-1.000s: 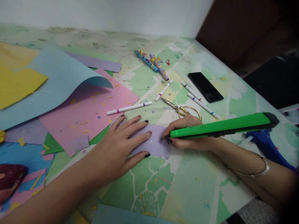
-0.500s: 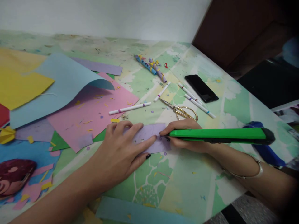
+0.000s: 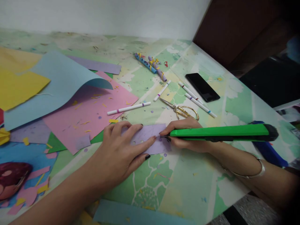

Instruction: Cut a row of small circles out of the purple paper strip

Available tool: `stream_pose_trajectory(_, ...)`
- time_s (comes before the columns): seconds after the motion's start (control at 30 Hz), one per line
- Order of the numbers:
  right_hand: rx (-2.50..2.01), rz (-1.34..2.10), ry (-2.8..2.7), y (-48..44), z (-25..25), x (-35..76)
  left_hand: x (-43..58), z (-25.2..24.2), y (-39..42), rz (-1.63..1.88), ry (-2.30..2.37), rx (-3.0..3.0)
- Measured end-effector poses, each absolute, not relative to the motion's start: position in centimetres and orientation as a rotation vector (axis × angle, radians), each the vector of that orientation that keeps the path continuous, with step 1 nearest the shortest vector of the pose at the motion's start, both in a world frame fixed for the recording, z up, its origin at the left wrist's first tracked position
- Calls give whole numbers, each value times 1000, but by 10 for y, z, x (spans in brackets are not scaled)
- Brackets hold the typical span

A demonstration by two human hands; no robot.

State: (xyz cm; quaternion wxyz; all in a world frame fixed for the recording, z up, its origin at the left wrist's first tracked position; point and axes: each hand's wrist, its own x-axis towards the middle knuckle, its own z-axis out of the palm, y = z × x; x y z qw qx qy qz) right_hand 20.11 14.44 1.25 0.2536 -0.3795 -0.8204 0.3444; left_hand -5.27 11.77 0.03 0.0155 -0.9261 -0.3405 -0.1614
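Note:
A small piece of purple paper (image 3: 150,132) with a few little holes lies on the patterned tablecloth. My left hand (image 3: 124,147) rests across it, fingers spread and pressing it flat. From the right, my right hand (image 3: 185,134) grips a green utility knife (image 3: 217,132) near its front end. The knife's tip meets the paper close to my left index fingertip; the blade itself is mostly hidden by my fingers. Just beyond my right hand are gold-handled scissors (image 3: 180,109), lying partly open.
Several white markers (image 3: 128,108) and a black phone (image 3: 202,87) lie beyond my hands. Two rolled paper tubes (image 3: 150,66) are farther back. Coloured sheets, including a pink one (image 3: 93,109) and a curled blue one (image 3: 53,84), spread leftward. A blue object (image 3: 269,153) sits under the knife's rear end.
The rear end of the green utility knife has risen slightly, and my right hand has shifted a little with it. My left hand still holds the paper. The view has moved slightly.

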Motion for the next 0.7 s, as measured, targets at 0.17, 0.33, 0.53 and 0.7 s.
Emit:
stream_pose_trajectory(0.17, -1063, 923, -2227, 143, 15, 198, -53, 0, 117, -494, -1085, -2880)
stream_pose_trajectory(0.33, -1180, 823, -2167, 138, 21, 189, -53, 2, 116, -474, -1095, -2889)
stream_pose_trajectory(0.53, -1138, 828, -2151, 136, 20, 190, -52, 3, 115, -458, -1135, -2886)
stream_pose_trajectory(0.7, -1149, 858, -2171, 137, 20, 195, -51, 2, 115, -489, -1110, -2894)
